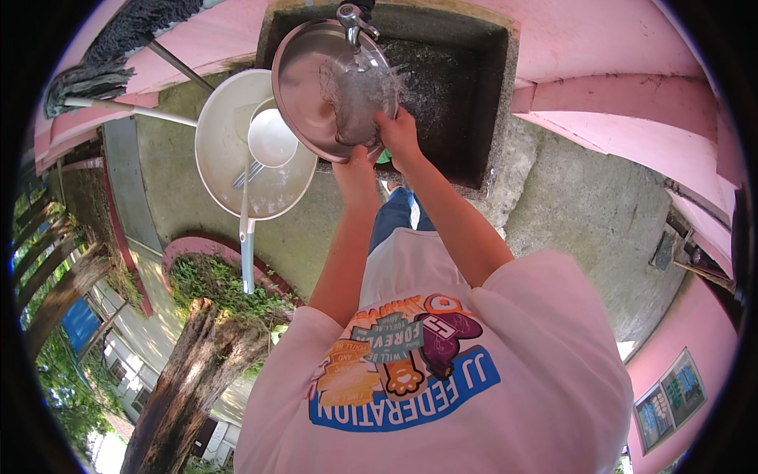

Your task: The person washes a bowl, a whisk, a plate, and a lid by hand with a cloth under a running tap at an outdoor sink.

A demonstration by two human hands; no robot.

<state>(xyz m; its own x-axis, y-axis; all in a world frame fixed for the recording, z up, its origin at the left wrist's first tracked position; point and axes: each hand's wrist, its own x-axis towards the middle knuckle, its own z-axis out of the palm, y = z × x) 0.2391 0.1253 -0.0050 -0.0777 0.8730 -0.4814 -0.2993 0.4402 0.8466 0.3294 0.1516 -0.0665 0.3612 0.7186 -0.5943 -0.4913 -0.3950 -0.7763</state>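
A round stainless steel basin [302, 89] is tilted under a chrome faucet [353, 26], and running water splashes inside it. My left hand [358, 175] grips the near rim. My right hand [398, 133] holds the rim just to the right, its thumb over the inside. Beneath both lies a dark concrete sink [450, 106], with a bit of something green [384, 157] at its near edge. Left of the basin is a large white pan [216, 160] with a grey-blue handle. It holds a white bowl [272, 139], a long-handled spatula [244, 195] and some metal utensils [249, 173].
Two mops [118, 53] with grey strands lean at the upper left, their poles reaching behind the pan. Pink walls [604, 41] flank the sink. A curved planter [195, 246] with plants and a tree trunk [183, 385] stand at the lower left. Concrete floor [568, 195] extends to the right.
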